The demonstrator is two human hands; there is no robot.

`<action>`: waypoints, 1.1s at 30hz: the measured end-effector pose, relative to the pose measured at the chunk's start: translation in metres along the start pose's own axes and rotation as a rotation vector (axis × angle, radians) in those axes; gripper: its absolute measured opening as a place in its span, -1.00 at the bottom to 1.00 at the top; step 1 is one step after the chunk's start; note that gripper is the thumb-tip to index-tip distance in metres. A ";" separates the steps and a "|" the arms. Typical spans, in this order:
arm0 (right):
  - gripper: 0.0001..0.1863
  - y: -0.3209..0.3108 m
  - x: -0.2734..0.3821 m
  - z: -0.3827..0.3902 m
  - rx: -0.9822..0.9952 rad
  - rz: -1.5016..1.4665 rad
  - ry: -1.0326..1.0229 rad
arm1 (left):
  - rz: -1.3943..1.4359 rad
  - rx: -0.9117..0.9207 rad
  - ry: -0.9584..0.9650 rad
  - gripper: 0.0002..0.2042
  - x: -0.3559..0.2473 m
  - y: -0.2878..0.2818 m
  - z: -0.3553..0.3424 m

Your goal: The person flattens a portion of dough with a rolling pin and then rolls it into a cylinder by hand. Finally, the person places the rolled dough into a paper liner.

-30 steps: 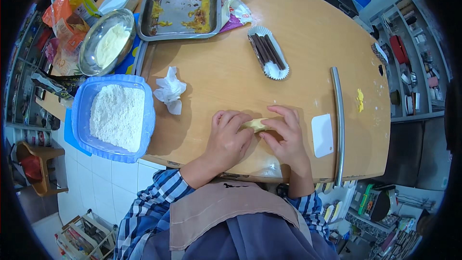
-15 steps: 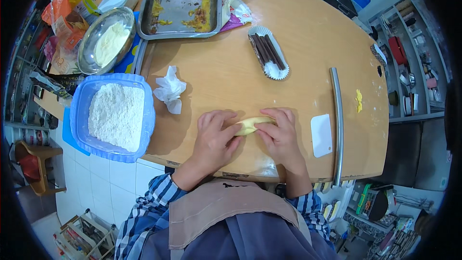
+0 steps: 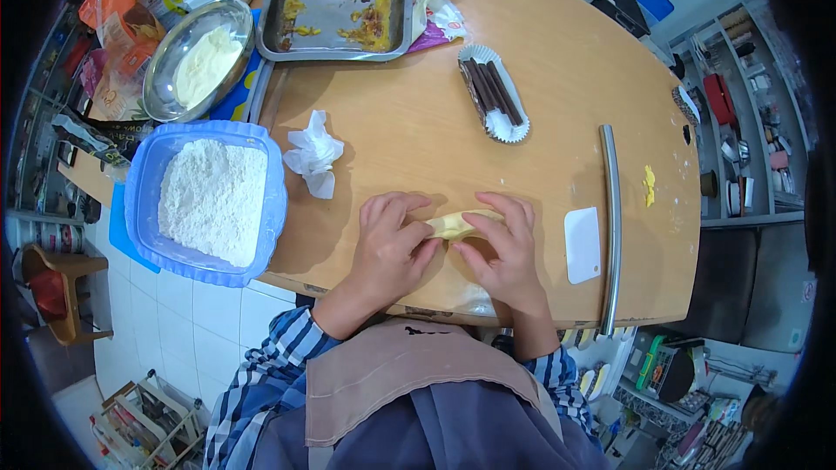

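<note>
A small pale yellow piece of dough (image 3: 451,226), long and rounded, lies between my hands near the table's front edge. My left hand (image 3: 392,239) pinches its left end between thumb and fingers. At the other end, my right hand (image 3: 503,239) curls its fingers over the top, with the thumb at the lower side. Beyond my hands, dark chocolate sticks (image 3: 491,87) rest in a white fluted paper case (image 3: 507,129). A crumpled white tissue (image 3: 315,154) lies left of my left hand. Right of my right hand is a white plastic scraper (image 3: 583,245).
A blue tub (image 3: 277,200) of white flour stands at the left. Behind it are a steel bowl (image 3: 157,91) with a pale mixture and a smeared baking tray (image 3: 405,13). A metal tube (image 3: 610,226) lies at the right, near a yellow dough scrap (image 3: 649,185).
The right thumb has moved down and off the dough's front, and the right fingers have shifted over it. The dough's surface looks more creased. The view has shifted slightly.
</note>
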State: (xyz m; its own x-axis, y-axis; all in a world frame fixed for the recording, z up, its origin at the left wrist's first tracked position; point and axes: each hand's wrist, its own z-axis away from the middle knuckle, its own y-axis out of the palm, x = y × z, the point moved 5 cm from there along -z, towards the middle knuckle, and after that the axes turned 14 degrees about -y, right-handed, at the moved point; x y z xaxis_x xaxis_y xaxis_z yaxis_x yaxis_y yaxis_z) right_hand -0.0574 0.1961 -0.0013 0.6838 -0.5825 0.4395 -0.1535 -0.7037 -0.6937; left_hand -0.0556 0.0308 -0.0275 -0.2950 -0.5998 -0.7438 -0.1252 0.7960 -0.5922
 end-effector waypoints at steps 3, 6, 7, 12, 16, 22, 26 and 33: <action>-0.80 0.014 -0.008 0.012 0.070 0.012 -0.064 | -0.002 0.008 -0.001 -0.79 -0.003 0.001 0.000; -0.80 0.011 -0.007 0.010 0.016 -0.015 -0.067 | 0.008 0.012 -0.017 -0.78 0.001 0.000 0.001; -0.80 0.011 -0.003 0.007 0.017 -0.015 -0.069 | 0.014 0.017 -0.025 -0.79 0.002 0.000 0.001; -0.83 0.021 -0.002 0.010 0.043 0.006 -0.042 | 0.030 0.024 -0.046 -0.79 0.002 -0.002 0.002; -0.84 0.015 0.004 0.006 0.006 0.005 -0.009 | 0.043 0.068 -0.090 -0.75 0.007 -0.007 0.002; -0.83 0.026 0.009 0.006 0.071 0.050 -0.060 | 0.087 0.116 -0.102 -0.71 0.010 -0.012 0.002; -0.84 0.024 0.015 0.000 0.033 0.007 -0.024 | 0.127 0.112 -0.148 -0.76 0.012 -0.011 0.002; -0.85 0.032 0.012 0.003 0.053 0.017 -0.041 | 0.112 0.089 -0.127 -0.79 0.009 -0.012 0.000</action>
State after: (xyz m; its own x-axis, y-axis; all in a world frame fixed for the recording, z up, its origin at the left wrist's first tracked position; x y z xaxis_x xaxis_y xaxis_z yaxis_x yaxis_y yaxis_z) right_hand -0.0515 0.1678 -0.0199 0.7104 -0.5761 0.4043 -0.1278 -0.6705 -0.7309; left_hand -0.0563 0.0156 -0.0268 -0.1797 -0.5180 -0.8363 -0.0119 0.8512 -0.5247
